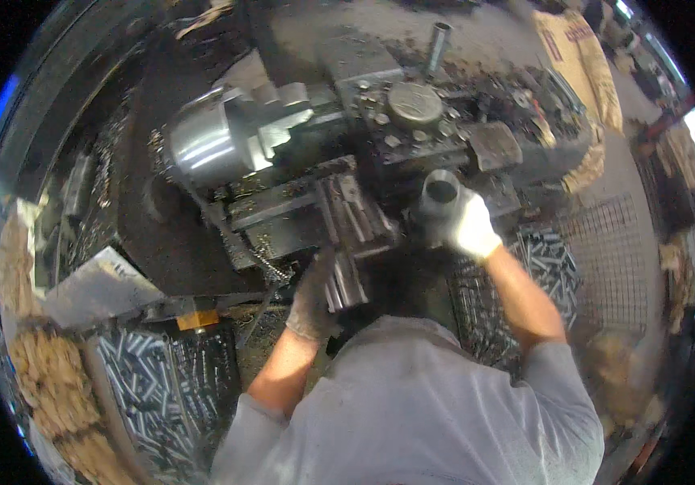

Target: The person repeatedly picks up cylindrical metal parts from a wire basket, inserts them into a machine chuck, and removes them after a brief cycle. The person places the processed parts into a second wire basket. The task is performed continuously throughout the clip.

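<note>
My left hand (312, 301), in a dark grey glove, lies along the left side of a bright ribbed metal piece (346, 283) at the front of the lathe's slide (354, 208). Its fingers are partly hidden and blurred. My right hand (473, 228), in a white glove, is closed at the side of a hollow metal cylinder (441, 192) with a dark round mouth. Glare and blur smear that glove. To the left, the lathe chuck (210, 139) shows its stepped jaws. Behind the cylinder is a round metal cap (414, 103) on the machine.
Bins of small metal rods (147, 388) stand at the lower left, and more rods (548, 267) lie beside my right forearm. A wire mesh (606, 259) is further right. An upright tube (438, 48) stands at the back. Metal shavings (271, 263) hang below the chuck.
</note>
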`<act>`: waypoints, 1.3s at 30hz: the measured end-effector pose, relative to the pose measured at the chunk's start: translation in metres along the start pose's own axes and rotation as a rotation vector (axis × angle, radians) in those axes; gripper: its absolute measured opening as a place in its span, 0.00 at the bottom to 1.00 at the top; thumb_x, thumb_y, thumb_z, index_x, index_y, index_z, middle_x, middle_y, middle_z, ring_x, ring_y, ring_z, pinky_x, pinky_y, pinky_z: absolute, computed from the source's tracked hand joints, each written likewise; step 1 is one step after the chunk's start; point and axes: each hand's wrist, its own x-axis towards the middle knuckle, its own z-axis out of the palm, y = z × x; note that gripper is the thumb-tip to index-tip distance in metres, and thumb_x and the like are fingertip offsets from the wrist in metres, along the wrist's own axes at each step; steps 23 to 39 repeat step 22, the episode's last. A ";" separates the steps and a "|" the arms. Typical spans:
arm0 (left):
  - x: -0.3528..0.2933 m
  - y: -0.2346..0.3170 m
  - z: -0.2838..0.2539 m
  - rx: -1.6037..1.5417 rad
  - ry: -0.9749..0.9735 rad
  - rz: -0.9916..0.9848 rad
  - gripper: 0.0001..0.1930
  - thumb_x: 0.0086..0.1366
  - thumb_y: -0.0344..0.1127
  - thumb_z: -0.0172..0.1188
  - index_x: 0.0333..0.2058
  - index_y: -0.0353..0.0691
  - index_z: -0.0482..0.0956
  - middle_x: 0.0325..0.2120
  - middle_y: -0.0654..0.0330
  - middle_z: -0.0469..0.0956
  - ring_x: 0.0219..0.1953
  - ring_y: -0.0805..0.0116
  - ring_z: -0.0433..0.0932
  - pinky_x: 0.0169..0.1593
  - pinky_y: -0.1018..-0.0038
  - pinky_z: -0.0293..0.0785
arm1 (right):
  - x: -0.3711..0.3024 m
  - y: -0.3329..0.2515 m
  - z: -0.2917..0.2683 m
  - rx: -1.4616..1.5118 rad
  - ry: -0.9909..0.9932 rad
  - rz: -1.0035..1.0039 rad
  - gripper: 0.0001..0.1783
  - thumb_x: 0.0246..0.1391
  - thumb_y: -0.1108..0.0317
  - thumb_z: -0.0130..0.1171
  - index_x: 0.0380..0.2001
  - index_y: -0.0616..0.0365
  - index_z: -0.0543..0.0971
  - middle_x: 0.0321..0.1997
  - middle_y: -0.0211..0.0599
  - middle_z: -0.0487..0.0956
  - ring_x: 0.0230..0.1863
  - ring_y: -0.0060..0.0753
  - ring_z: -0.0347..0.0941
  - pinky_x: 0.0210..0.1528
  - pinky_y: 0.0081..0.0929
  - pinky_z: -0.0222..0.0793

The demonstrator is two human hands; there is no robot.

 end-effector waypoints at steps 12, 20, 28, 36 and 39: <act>0.026 0.038 -0.070 0.022 0.219 0.342 0.28 0.73 0.61 0.56 0.53 0.41 0.80 0.38 0.53 0.85 0.38 0.55 0.85 0.46 0.58 0.85 | 0.037 -0.028 0.118 0.142 -0.203 -0.109 0.30 0.56 0.52 0.70 0.55 0.61 0.80 0.39 0.52 0.87 0.40 0.42 0.85 0.46 0.38 0.81; 0.071 0.035 -0.013 -0.106 -0.064 0.652 0.31 0.78 0.60 0.50 0.69 0.47 0.69 0.64 0.56 0.74 0.65 0.58 0.71 0.71 0.56 0.63 | 0.051 -0.075 0.115 0.639 -0.532 0.114 0.46 0.43 0.45 0.78 0.63 0.61 0.77 0.54 0.48 0.84 0.53 0.40 0.81 0.61 0.34 0.75; 0.079 0.053 -0.003 0.418 0.028 0.796 0.29 0.78 0.57 0.52 0.70 0.50 0.67 0.66 0.54 0.72 0.67 0.55 0.70 0.73 0.57 0.59 | 0.065 -0.073 0.100 0.586 -0.550 0.115 0.47 0.44 0.45 0.77 0.64 0.59 0.76 0.56 0.48 0.83 0.55 0.43 0.81 0.62 0.35 0.74; 0.079 0.053 -0.003 0.418 0.028 0.796 0.29 0.78 0.57 0.52 0.70 0.50 0.67 0.66 0.54 0.72 0.67 0.55 0.70 0.73 0.57 0.59 | 0.065 -0.073 0.100 0.586 -0.550 0.115 0.47 0.44 0.45 0.77 0.64 0.59 0.76 0.56 0.48 0.83 0.55 0.43 0.81 0.62 0.35 0.74; 0.079 0.053 -0.003 0.418 0.028 0.796 0.29 0.78 0.57 0.52 0.70 0.50 0.67 0.66 0.54 0.72 0.67 0.55 0.70 0.73 0.57 0.59 | 0.065 -0.073 0.100 0.586 -0.550 0.115 0.47 0.44 0.45 0.77 0.64 0.59 0.76 0.56 0.48 0.83 0.55 0.43 0.81 0.62 0.35 0.74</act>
